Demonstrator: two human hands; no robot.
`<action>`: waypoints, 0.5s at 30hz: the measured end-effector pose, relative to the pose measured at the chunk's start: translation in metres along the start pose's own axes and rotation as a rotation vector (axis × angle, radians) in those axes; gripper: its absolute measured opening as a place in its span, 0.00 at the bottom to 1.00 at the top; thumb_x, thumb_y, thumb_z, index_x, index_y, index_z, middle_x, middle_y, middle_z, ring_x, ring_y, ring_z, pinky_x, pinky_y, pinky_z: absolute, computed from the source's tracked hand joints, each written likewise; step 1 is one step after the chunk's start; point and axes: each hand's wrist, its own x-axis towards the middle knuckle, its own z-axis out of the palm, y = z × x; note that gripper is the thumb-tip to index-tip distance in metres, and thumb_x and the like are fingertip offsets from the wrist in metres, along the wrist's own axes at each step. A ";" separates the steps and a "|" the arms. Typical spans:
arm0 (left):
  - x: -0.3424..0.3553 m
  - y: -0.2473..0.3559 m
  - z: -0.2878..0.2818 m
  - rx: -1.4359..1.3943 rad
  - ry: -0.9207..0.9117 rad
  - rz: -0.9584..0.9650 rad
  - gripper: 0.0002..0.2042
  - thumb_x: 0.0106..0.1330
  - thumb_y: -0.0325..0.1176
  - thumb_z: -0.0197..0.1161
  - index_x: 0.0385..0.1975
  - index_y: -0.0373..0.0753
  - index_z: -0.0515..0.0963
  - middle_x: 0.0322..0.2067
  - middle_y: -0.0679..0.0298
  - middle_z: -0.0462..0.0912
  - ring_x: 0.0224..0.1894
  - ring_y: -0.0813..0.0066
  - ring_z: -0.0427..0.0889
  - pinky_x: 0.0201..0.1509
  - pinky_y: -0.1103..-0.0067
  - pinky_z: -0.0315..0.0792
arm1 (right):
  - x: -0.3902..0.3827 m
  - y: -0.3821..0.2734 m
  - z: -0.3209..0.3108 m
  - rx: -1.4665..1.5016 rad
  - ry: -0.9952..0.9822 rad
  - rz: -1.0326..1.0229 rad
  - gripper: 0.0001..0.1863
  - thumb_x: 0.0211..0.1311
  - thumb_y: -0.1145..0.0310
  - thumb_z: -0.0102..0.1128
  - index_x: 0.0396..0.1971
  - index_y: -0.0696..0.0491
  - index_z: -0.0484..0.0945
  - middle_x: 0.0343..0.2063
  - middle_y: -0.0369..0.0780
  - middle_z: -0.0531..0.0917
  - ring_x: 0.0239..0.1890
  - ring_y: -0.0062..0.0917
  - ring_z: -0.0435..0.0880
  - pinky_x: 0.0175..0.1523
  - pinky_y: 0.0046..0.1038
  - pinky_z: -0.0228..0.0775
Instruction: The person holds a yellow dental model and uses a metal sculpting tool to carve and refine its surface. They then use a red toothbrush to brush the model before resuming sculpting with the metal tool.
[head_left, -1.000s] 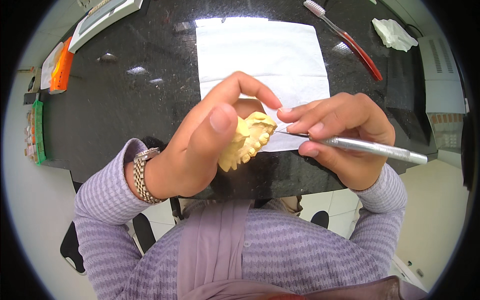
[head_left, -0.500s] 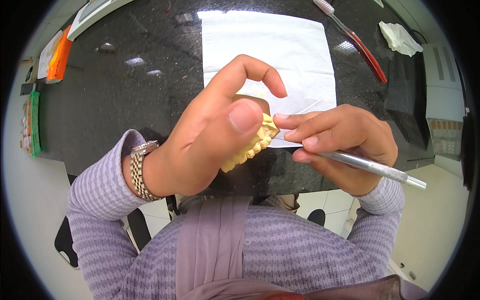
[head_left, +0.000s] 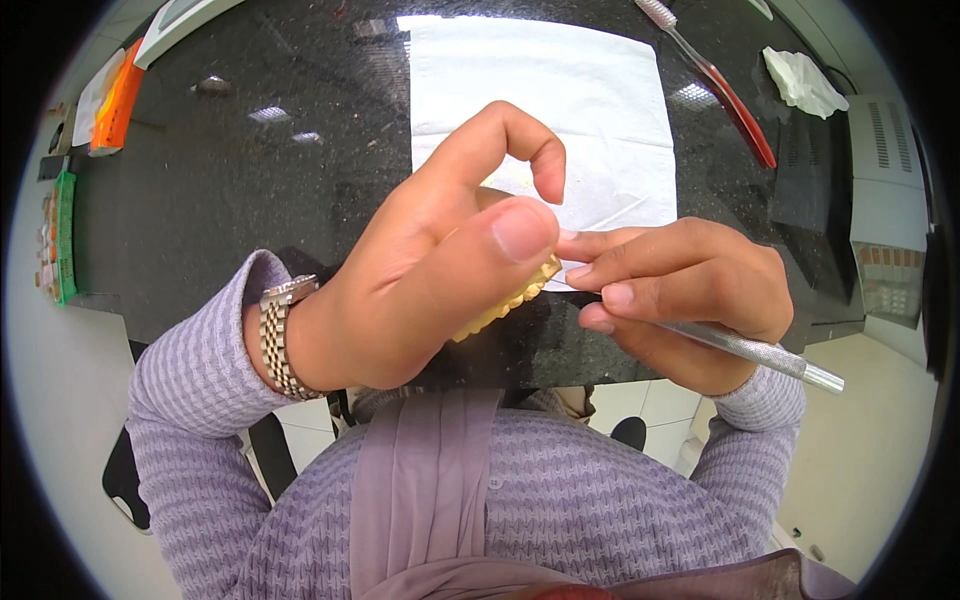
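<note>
At the far left edge of the black worktop (head_left: pixel 250 190) sits a green tray (head_left: pixel 64 235), with an orange packet (head_left: pixel 116 95) lying further back.

My left hand (head_left: pixel 420 280), a metal watch (head_left: pixel 280 335) on its wrist, has its grip closed around a yellow dental cast (head_left: pixel 510 300). The thumb presses over the near side and the index finger curls above it, so only a ridged strip of the cast shows below my thumb. I hold it up above the near edge of the worktop, in front of my chest, not resting on anything.

Behind my hands a white paper sheet (head_left: pixel 560 100) lies flat on the worktop.

My right hand (head_left: pixel 680 295) has its grip closed on a slim metal tool (head_left: pixel 760 350), pinched like a pen between thumb and fingers. The handle runs out to the right past my palm. Its working end points left at the cast, but my fingertips hide the tip, so I cannot tell whether it touches.

Farther right, at the back, lie a red-handled toothbrush (head_left: pixel 720 85) and a crumpled white tissue (head_left: pixel 800 80).
</note>
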 end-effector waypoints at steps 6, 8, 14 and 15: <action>-0.001 0.002 0.002 0.020 0.021 -0.006 0.31 0.60 0.61 0.46 0.43 0.35 0.56 0.26 0.55 0.78 0.24 0.82 0.72 0.27 0.87 0.63 | 0.001 0.000 0.001 -0.028 0.014 0.000 0.16 0.42 0.84 0.69 0.30 0.54 0.74 0.31 0.42 0.82 0.39 0.36 0.84 0.41 0.32 0.81; -0.001 0.002 0.003 0.019 0.026 -0.007 0.30 0.60 0.61 0.46 0.43 0.35 0.55 0.26 0.55 0.78 0.25 0.82 0.72 0.27 0.87 0.63 | 0.001 0.001 0.002 -0.026 0.023 0.001 0.16 0.42 0.83 0.69 0.30 0.54 0.73 0.30 0.42 0.82 0.38 0.36 0.84 0.40 0.32 0.81; -0.002 0.003 0.005 0.001 0.034 -0.019 0.30 0.60 0.59 0.47 0.43 0.35 0.55 0.27 0.54 0.78 0.25 0.82 0.72 0.28 0.87 0.63 | 0.002 -0.001 0.000 -0.024 -0.005 0.022 0.16 0.42 0.82 0.70 0.29 0.54 0.73 0.30 0.42 0.82 0.38 0.36 0.84 0.40 0.31 0.81; -0.002 0.003 0.006 0.003 0.038 -0.018 0.30 0.60 0.59 0.47 0.43 0.35 0.55 0.27 0.54 0.78 0.25 0.82 0.72 0.28 0.87 0.62 | 0.002 -0.001 0.000 -0.027 -0.007 0.022 0.16 0.42 0.82 0.70 0.29 0.54 0.73 0.30 0.42 0.82 0.38 0.35 0.84 0.40 0.31 0.81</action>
